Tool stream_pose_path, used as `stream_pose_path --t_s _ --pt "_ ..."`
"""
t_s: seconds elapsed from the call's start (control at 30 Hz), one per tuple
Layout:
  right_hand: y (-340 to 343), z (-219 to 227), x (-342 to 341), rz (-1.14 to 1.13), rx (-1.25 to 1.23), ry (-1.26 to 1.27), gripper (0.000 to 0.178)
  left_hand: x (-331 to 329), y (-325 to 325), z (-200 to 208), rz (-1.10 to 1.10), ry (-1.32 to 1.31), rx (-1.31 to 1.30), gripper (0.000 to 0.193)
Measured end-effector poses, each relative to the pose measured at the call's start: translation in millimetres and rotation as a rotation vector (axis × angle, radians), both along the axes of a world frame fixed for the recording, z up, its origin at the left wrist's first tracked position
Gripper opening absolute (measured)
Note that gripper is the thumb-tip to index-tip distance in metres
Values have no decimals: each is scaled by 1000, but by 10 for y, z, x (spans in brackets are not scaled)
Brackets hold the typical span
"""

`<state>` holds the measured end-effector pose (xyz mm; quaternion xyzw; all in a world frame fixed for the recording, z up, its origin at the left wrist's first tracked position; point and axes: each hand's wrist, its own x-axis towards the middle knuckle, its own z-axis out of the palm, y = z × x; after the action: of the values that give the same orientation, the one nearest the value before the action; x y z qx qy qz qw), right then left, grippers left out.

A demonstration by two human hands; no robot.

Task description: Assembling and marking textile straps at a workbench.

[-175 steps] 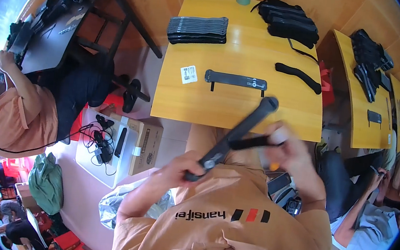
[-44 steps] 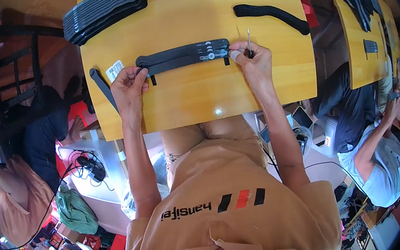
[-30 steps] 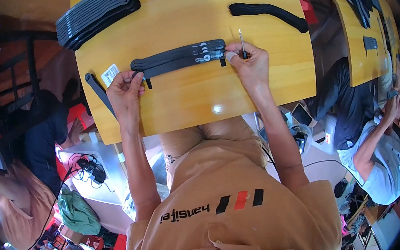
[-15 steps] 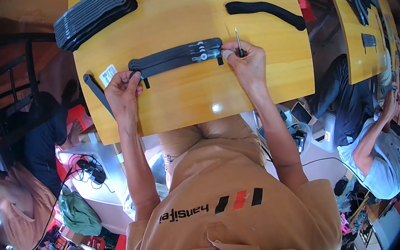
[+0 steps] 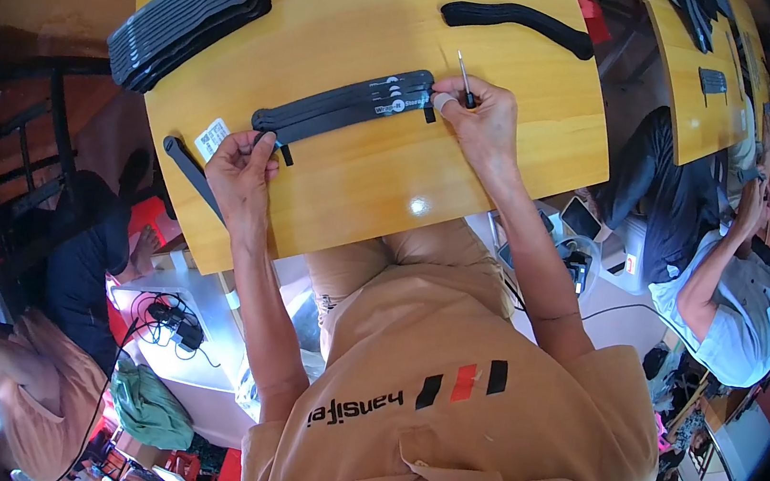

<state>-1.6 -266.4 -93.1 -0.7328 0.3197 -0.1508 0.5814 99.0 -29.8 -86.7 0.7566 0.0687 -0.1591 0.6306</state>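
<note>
A flat black strap bundle [image 5: 339,108] with pale printing near its right end lies slantwise on the yellow table [image 5: 363,180]. My left hand [image 5: 246,180] pinches its left end between thumb and fingers, beside a short black tab. At the other end, the thumb and index finger of my right hand [image 5: 483,132] grip the bundle's edge. Also held in the right hand is a slim tool [image 5: 464,72] with a thin metal shaft pointing away from me; its exact kind is unclear. A pale wrapping covers one right finger.
A thick stack of black straps [image 5: 186,19] sits at the far left. Another black bundle [image 5: 518,19] lies at the far right. Near my left hand are a narrow black strap [image 5: 190,170] and a white label [image 5: 212,137]. Other people sit at both sides.
</note>
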Motion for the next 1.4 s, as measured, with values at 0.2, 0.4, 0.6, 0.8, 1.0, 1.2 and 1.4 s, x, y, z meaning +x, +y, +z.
stream_pose_path --t_s 0.2,0.4,0.6,0.8,1.0,1.2,1.4 --pt "-27 2 -15 1 -5 6 8 1 -8 -10 -7 -9 -5 11" --pt "-24 4 -10 -3 -26 18 8 -6 -15 16 -5 -18 19 12" --pt "-26 -8 -17 -7 -61 14 9 0 -22 21 -11 -5 52 12" --pt "-9 1 -4 -9 -42 25 8 -2 -10 8 4 -12 30 11" --pt "-1 31 0 -16 -61 32 8 -12 -18 -25 -5 -32 1 11" --pt "11 52 14 -29 -101 51 8 -8 -26 -42 -5 -55 30 11" --pt "32 44 29 -46 -100 48 8 -21 -60 -5 14 -63 64 12"
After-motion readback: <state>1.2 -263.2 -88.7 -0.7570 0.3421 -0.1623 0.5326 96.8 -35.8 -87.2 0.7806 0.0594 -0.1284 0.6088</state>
